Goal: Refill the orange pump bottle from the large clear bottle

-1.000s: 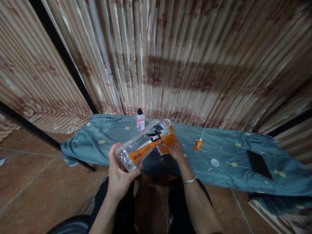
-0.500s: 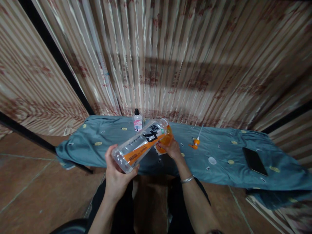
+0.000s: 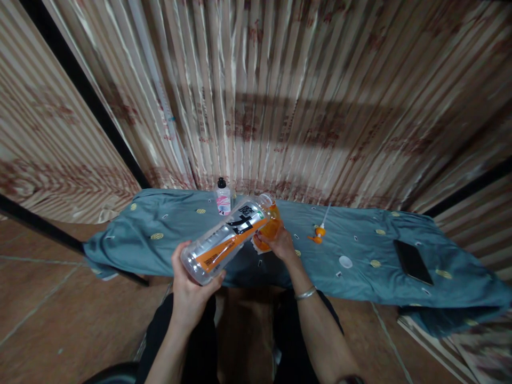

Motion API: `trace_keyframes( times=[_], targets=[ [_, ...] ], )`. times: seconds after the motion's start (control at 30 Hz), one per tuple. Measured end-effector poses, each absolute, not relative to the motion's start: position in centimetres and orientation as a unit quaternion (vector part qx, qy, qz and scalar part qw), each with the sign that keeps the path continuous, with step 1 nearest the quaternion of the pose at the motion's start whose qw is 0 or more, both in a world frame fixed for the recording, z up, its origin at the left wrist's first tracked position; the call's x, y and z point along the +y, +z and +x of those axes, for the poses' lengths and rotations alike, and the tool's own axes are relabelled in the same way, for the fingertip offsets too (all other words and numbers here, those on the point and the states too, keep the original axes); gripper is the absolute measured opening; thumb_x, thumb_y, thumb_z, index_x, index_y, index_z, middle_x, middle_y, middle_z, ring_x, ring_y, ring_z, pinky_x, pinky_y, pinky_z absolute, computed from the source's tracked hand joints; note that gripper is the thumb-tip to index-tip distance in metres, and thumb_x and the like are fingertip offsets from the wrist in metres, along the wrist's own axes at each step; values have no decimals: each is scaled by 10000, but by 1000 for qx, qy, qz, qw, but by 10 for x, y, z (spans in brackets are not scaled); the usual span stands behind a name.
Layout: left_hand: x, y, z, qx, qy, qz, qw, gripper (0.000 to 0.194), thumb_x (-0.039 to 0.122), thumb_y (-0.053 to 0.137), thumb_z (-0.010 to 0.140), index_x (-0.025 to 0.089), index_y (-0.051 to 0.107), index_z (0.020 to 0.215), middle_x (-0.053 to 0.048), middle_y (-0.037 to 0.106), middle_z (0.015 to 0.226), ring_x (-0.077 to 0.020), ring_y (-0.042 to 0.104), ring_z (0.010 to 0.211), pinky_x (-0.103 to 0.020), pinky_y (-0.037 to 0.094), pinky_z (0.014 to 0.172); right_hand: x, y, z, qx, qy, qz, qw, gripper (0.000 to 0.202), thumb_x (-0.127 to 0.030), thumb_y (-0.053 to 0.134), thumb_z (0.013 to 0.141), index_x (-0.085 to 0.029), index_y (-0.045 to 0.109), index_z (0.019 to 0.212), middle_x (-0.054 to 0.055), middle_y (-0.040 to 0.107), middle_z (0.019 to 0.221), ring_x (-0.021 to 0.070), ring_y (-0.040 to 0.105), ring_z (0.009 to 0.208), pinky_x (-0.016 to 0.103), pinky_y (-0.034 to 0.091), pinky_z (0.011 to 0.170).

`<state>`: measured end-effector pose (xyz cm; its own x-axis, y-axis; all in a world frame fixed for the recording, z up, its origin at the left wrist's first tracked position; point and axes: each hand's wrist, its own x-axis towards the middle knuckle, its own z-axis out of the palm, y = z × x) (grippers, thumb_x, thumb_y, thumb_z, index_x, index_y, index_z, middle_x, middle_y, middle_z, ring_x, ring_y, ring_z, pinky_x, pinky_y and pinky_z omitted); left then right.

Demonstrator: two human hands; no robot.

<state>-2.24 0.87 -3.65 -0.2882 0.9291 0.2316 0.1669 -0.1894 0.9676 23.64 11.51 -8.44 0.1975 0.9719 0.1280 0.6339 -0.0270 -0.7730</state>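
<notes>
A: What is the left hand (image 3: 191, 290) doing?

B: It is gripping the base of a large clear bottle (image 3: 228, 237) with an orange and black label, fingers wrapped around the bottom end. The bottle is lying tilted near the middle of the frame, base toward the lower left, neck pointing up and to the right.

A: And the right hand (image 3: 282, 246)?

B: It is closing around a small orange container (image 3: 269, 229) just right of centre, holding it at the counter's near edge. The big bottle's mouth is meeting the top of that container; whether they are actually touching I cannot tell. A bracelet (image 3: 304, 293) is sitting on that wrist.

A: What is the counter looking like?

B: It is running across the middle of the frame, draped in a blue-grey patterned cloth (image 3: 168, 234). A small bottle with a black cap and pink label (image 3: 223, 198) is standing upright at the far edge, just left of the big bottle's neck. An orange pump nozzle with a white tube (image 3: 319, 232) is lying to the right of the hands, with a small white disc (image 3: 345, 261) below it. A dark flat phone-like slab (image 3: 412, 261) is lying further right, well apart from the hands.

A: Behind it all?

B: Striped, shiny curtains (image 3: 280, 96) are filling the upper frame.
</notes>
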Motion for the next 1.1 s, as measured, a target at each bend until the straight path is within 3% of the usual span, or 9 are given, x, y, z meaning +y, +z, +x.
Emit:
trace_keyframes(
  times=[0.33,0.5,0.7,1.1],
  targets=[
    [11,-41,-21,546,595,476,348,1006,419,992,493,243,450,1322,-76,632,1213,-267,703,1051,-430,586,963,116,-86,237,-580,234,-691,362,724,-369,849,762,-178,542,1389,127,781,1169,344,747,1172,497,592,1024],
    [12,-46,-23,543,591,475,361,1014,421,989,517,244,438,1350,-82,634,1233,-262,700,1049,-424,584,960,117,-89,237,-581,233,-686,372,708,-356,865,754,-219,550,1373,88,789,1128,339,761,1141,501,594,1018],
    [12,-47,-26,542,592,485,347,1009,419,990,529,245,445,1361,-85,638,1246,-264,703,1058,-414,586,953,116,-88,236,-582,236,-685,370,727,-358,857,779,-152,533,1396,141,780,1185,349,753,1166,477,586,1015],
    [10,-47,-30,527,603,480,359,960,400,980,570,244,455,1359,-80,625,1248,-278,703,1066,-434,617,917,114,-84,234,-594,229,-683,359,656,-350,840,791,-189,551,1358,108,794,1167,326,765,1124,465,593,1001]
  ],
)
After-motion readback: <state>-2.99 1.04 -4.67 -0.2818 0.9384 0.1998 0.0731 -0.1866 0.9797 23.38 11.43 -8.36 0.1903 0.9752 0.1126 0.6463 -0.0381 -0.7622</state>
